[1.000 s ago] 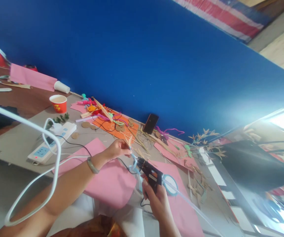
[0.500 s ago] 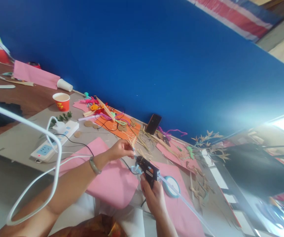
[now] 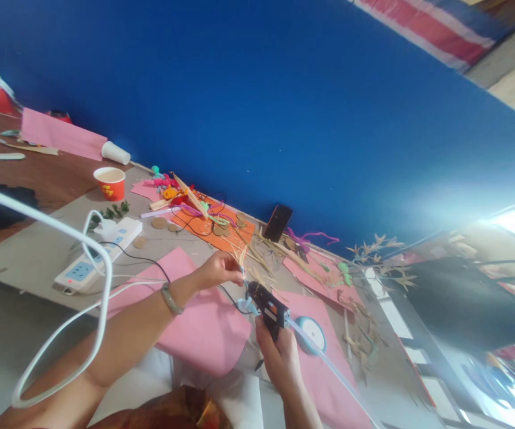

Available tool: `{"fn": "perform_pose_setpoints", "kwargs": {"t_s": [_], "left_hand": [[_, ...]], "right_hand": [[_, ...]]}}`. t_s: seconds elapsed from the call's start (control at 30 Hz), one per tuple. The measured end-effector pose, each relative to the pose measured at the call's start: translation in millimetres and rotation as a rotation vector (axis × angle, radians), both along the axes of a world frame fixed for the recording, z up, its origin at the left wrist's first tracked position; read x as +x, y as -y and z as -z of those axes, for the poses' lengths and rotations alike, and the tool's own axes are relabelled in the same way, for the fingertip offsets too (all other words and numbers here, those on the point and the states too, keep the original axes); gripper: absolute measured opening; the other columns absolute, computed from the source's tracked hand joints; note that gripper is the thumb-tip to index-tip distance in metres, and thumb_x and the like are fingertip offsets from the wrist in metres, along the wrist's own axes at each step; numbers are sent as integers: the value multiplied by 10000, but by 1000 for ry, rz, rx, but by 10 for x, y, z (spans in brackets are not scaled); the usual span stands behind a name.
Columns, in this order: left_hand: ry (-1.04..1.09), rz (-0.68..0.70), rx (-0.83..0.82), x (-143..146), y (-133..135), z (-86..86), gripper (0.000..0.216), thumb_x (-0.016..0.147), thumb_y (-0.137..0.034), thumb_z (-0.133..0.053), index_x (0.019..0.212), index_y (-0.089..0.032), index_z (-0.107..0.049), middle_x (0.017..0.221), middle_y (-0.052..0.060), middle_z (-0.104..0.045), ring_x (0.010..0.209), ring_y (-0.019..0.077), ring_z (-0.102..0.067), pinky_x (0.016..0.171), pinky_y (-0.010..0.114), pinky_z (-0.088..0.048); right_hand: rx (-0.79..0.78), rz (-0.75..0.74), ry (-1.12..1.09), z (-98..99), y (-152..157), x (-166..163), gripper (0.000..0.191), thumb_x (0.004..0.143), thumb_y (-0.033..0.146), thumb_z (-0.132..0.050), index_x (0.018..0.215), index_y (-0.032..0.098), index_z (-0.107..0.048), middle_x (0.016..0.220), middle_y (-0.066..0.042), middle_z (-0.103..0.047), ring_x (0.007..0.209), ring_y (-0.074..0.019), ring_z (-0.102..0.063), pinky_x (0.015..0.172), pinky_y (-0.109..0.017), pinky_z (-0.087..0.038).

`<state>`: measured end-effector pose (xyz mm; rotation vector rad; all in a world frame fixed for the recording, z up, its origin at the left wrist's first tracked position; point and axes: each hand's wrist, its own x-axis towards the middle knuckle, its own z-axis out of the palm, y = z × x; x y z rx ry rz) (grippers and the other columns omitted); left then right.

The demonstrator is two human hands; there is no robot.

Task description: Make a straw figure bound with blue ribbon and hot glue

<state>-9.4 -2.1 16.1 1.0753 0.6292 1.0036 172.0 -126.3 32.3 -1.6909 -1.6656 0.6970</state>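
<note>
My right hand (image 3: 279, 357) is wrapped round the handle of a black hot glue gun (image 3: 266, 304), and a long clear glue stick (image 3: 338, 372) sticks out of its back end. The gun's nozzle points up and left, right at the fingertips of my left hand (image 3: 222, 271). Those fingers pinch a small pale straw-coloured piece (image 3: 242, 257), like a dry leaf or husk; its lower end is at the nozzle. Under my left forearm lies a pink paper sheet (image 3: 204, 339). Beside the gun rests a roll of tape (image 3: 311, 335) with a light-blue rim.
A white power strip (image 3: 99, 253) with cables and a red paper cup (image 3: 109, 183) stand on the left. Pipe cleaners and twigs cover an orange sheet (image 3: 208, 229) behind my hands. A phone (image 3: 278, 223) leans against the blue wall (image 3: 239, 107). A white cable (image 3: 105, 298) loops in front.
Both hands keep almost the same pose, with the glue gun nozzle still at the pinched piece. The view has shifted very slightly.
</note>
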Motion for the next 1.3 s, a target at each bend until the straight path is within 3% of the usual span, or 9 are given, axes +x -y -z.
{"fn": "perform_pose_setpoints", "kwargs": {"t_s": [0.37, 0.73, 1.3], "left_hand": [[3, 10, 4, 0, -9, 38, 239, 581, -242, -800, 696, -88, -658, 585, 47, -662, 554, 143, -640, 582, 247, -498], [-8, -2, -5, -2, -11, 28, 240, 583, -233, -802, 695, -88, -648, 585, 50, -664, 560, 148, -643, 586, 252, -498], [-16, -13, 0, 8, -15, 21, 230, 584, -229, -785, 693, -71, -658, 577, 46, -661, 544, 133, -632, 565, 234, -485]], "right_hand": [[39, 38, 38, 45, 24, 13, 450, 849, 550, -470, 769, 146, -652, 489, -2, -480, 522, -158, -470, 452, -233, -353], [5, 11, 42, -15, 28, 15, 422, 862, 516, -474, 730, 146, -629, 491, 13, -448, 499, -142, -435, 455, -231, -352], [89, 4, 38, -13, 25, -3, 402, 882, 480, -480, 779, 127, -643, 502, 13, -456, 497, -130, -425, 441, -219, -342]]}}
